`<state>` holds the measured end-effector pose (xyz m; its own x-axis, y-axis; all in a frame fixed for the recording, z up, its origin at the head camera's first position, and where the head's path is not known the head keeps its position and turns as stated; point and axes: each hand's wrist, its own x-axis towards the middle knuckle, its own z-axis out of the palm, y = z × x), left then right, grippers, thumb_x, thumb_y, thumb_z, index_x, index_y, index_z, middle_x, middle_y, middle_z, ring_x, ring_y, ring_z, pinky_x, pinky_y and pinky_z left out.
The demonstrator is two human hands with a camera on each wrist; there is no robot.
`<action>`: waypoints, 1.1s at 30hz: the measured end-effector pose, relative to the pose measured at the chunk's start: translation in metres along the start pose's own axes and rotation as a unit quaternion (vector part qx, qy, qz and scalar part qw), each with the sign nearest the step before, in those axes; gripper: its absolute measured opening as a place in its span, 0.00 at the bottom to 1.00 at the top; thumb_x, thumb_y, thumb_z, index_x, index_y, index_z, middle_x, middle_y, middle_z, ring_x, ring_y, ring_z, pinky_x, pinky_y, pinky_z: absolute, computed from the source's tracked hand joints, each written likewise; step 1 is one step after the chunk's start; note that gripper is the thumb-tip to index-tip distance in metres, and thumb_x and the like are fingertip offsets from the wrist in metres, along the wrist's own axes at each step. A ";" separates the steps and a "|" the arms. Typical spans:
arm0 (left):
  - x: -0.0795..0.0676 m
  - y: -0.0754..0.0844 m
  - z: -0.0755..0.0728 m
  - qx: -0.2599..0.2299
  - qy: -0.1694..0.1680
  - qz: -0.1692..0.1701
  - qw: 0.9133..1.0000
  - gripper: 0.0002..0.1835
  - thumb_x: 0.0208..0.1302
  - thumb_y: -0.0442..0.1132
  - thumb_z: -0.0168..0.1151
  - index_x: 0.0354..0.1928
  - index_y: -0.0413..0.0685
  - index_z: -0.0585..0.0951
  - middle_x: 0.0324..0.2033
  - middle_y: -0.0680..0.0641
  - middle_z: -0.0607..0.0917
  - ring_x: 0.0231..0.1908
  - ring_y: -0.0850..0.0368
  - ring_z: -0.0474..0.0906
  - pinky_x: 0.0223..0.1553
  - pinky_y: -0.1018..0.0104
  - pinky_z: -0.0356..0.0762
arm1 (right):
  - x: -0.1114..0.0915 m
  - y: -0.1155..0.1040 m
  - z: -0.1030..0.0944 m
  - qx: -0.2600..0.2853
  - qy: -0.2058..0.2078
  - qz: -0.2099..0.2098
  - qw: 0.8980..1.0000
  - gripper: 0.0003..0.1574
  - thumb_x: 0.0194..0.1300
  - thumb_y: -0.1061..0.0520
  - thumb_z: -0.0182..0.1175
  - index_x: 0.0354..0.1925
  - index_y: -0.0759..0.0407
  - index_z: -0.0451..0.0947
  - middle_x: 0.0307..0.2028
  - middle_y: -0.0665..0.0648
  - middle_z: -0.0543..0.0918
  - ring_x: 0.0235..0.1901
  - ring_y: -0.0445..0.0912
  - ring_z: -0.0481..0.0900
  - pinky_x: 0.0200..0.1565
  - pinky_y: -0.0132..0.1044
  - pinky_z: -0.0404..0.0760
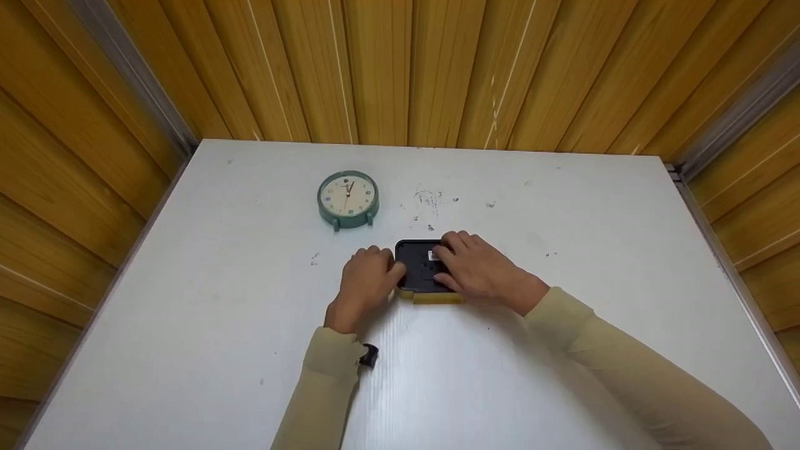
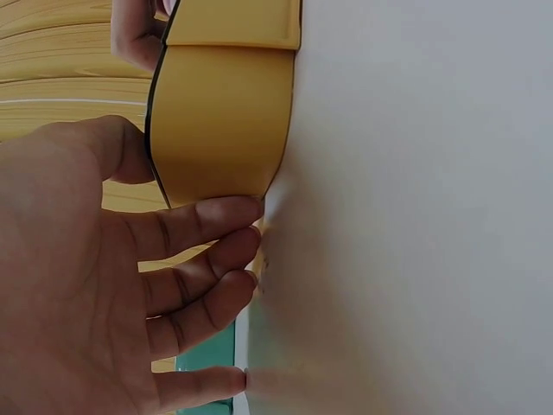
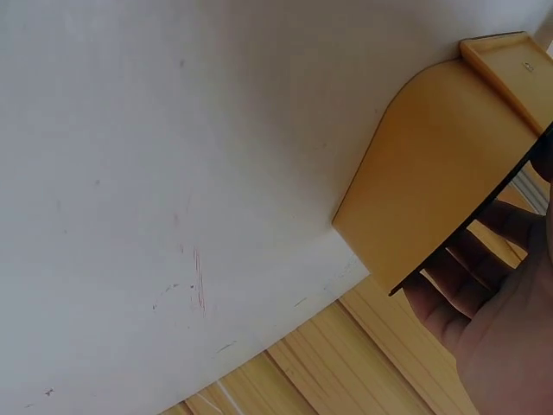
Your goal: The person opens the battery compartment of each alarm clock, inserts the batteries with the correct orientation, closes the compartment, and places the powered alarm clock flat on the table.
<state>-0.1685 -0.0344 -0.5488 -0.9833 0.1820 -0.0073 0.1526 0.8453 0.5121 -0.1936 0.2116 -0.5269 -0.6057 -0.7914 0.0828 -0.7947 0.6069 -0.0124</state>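
A yellow box-shaped device (image 1: 437, 299) lies on the white table with its black back (image 1: 414, 265) facing up. The back carries a small white label, partly covered. My left hand (image 1: 369, 275) holds the device's left side; in the left wrist view the thumb (image 2: 128, 154) lies at the black edge and the forefinger (image 2: 212, 216) is against the yellow side wall (image 2: 220, 125). From the right, my right hand (image 1: 481, 269) rests its fingertips on the black back, with thumb and forefinger apart. In the right wrist view its fingers (image 3: 458, 281) touch that back; the thumb is mostly hidden.
A round green clock (image 1: 348, 195) with a cream dial lies face up behind the left hand. Dark scuff marks (image 1: 428, 200) spot the white table (image 1: 206, 300). Yellow wood-patterned panels (image 1: 406, 69) stand along its back and sides.
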 end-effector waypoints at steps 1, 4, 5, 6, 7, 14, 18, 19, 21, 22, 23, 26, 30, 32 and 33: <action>0.000 0.000 0.000 0.000 0.001 0.000 1.000 0.18 0.74 0.49 0.52 0.36 0.43 0.82 0.33 0.45 0.79 0.36 0.46 0.73 0.43 0.50 0.74 | 0.000 -0.001 0.000 -0.001 -0.002 0.001 1.000 0.27 0.85 0.43 0.50 0.63 0.65 0.73 0.58 0.64 0.72 0.54 0.59 0.73 0.59 0.54 0.75; 0.001 -0.001 0.000 0.002 0.002 0.002 1.000 0.18 0.74 0.49 0.52 0.36 0.42 0.82 0.33 0.45 0.79 0.36 0.46 0.73 0.42 0.50 0.74 | 0.001 -0.002 -0.002 -0.004 -0.010 0.002 1.000 0.28 0.85 0.44 0.50 0.64 0.66 0.72 0.58 0.65 0.72 0.54 0.59 0.73 0.59 0.54 0.75; 0.001 -0.001 0.000 0.003 0.003 0.002 1.000 0.18 0.74 0.49 0.52 0.36 0.42 0.82 0.33 0.45 0.79 0.36 0.46 0.73 0.42 0.50 0.74 | 0.002 -0.003 -0.002 -0.006 -0.010 0.002 1.000 0.28 0.85 0.44 0.49 0.64 0.66 0.72 0.58 0.65 0.72 0.54 0.59 0.73 0.59 0.54 0.75; 0.001 -0.001 -0.001 0.004 0.003 0.001 1.000 0.18 0.74 0.49 0.52 0.36 0.42 0.82 0.33 0.45 0.79 0.36 0.46 0.73 0.42 0.50 0.74 | 0.002 -0.003 -0.002 -0.006 -0.011 0.001 1.000 0.28 0.85 0.44 0.49 0.64 0.67 0.72 0.58 0.65 0.72 0.54 0.59 0.73 0.59 0.54 0.75; 0.001 -0.001 -0.001 0.004 0.002 0.000 1.000 0.18 0.74 0.49 0.52 0.37 0.42 0.82 0.33 0.45 0.79 0.36 0.46 0.73 0.43 0.50 0.74 | 0.003 -0.003 -0.002 -0.006 -0.011 -0.001 1.000 0.28 0.85 0.44 0.49 0.64 0.67 0.72 0.58 0.66 0.72 0.54 0.59 0.73 0.59 0.54 0.75; -0.001 0.000 -0.002 -0.003 0.001 -0.001 1.000 0.19 0.74 0.50 0.52 0.39 0.41 0.83 0.34 0.45 0.79 0.37 0.46 0.73 0.43 0.51 0.73 | 0.003 0.000 -0.001 0.004 -0.013 -0.006 1.000 0.26 0.85 0.43 0.50 0.58 0.65 0.72 0.56 0.65 0.71 0.53 0.60 0.73 0.58 0.54 0.75; -0.001 -0.001 0.000 -0.004 -0.001 -0.003 1.000 0.19 0.73 0.50 0.52 0.38 0.42 0.83 0.34 0.45 0.79 0.37 0.47 0.73 0.43 0.51 0.73 | 0.004 0.002 0.000 0.012 -0.007 -0.011 1.000 0.27 0.82 0.41 0.53 0.55 0.64 0.72 0.54 0.65 0.72 0.51 0.60 0.74 0.56 0.54 0.76; -0.001 -0.002 0.001 -0.005 -0.002 -0.005 1.000 0.19 0.74 0.50 0.52 0.38 0.42 0.83 0.34 0.45 0.79 0.37 0.47 0.72 0.43 0.51 0.73 | 0.004 0.002 0.000 0.012 -0.008 -0.012 1.000 0.27 0.82 0.40 0.54 0.55 0.64 0.72 0.54 0.65 0.72 0.51 0.60 0.74 0.56 0.54 0.76; -0.001 -0.002 0.001 -0.006 -0.004 -0.007 1.000 0.18 0.74 0.50 0.52 0.38 0.42 0.83 0.34 0.46 0.79 0.37 0.47 0.72 0.44 0.51 0.73 | 0.004 0.002 0.000 0.011 -0.009 -0.013 1.000 0.28 0.82 0.39 0.54 0.55 0.64 0.72 0.54 0.65 0.72 0.51 0.59 0.74 0.56 0.54 0.77; -0.001 -0.002 0.002 -0.007 -0.004 -0.008 1.000 0.18 0.74 0.50 0.52 0.38 0.43 0.82 0.33 0.46 0.78 0.37 0.47 0.72 0.44 0.51 0.73 | 0.005 0.002 0.000 0.011 -0.009 -0.013 1.000 0.28 0.82 0.39 0.54 0.55 0.64 0.72 0.54 0.65 0.72 0.50 0.59 0.74 0.56 0.54 0.77; -0.001 -0.003 0.002 -0.007 -0.004 -0.009 1.000 0.18 0.74 0.50 0.52 0.38 0.43 0.82 0.33 0.46 0.78 0.37 0.47 0.72 0.44 0.51 0.73 | 0.005 0.002 0.000 0.013 -0.008 -0.013 1.000 0.28 0.82 0.39 0.54 0.55 0.64 0.72 0.53 0.64 0.72 0.50 0.59 0.74 0.56 0.53 0.77; -0.002 -0.003 0.002 0.000 -0.002 -0.002 1.000 0.17 0.74 0.49 0.52 0.36 0.43 0.82 0.33 0.46 0.78 0.37 0.46 0.72 0.44 0.50 0.73 | 0.004 0.002 0.000 0.010 -0.002 -0.016 1.000 0.27 0.82 0.40 0.55 0.54 0.64 0.72 0.53 0.64 0.72 0.49 0.58 0.73 0.55 0.53 0.77; -0.002 -0.002 0.001 0.013 0.003 0.010 1.000 0.18 0.74 0.49 0.51 0.36 0.43 0.82 0.33 0.45 0.79 0.37 0.45 0.73 0.45 0.48 0.75 | 0.004 0.001 -0.001 -0.002 0.000 -0.021 1.000 0.27 0.82 0.41 0.55 0.52 0.65 0.72 0.52 0.64 0.72 0.47 0.58 0.73 0.53 0.51 0.77; -0.001 -0.002 0.000 0.011 0.004 0.012 1.000 0.18 0.74 0.49 0.51 0.36 0.42 0.82 0.33 0.45 0.79 0.37 0.45 0.73 0.44 0.48 0.75 | 0.004 0.001 -0.002 -0.006 -0.004 -0.020 1.000 0.27 0.82 0.40 0.54 0.53 0.65 0.72 0.53 0.64 0.72 0.47 0.58 0.73 0.53 0.51 0.77; -0.001 -0.001 0.000 0.010 0.005 0.012 1.000 0.18 0.74 0.49 0.51 0.36 0.42 0.82 0.33 0.45 0.79 0.37 0.45 0.73 0.44 0.48 0.74 | 0.004 0.001 -0.002 -0.007 -0.005 -0.018 1.000 0.27 0.82 0.40 0.54 0.52 0.65 0.72 0.53 0.64 0.72 0.47 0.58 0.73 0.53 0.51 0.77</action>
<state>-0.1675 -0.0356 -0.5496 -0.9804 0.1967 0.0126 0.1771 0.8507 0.4949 -0.1972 0.2090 -0.5245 -0.5769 -0.8136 0.0724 -0.8156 0.5786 0.0037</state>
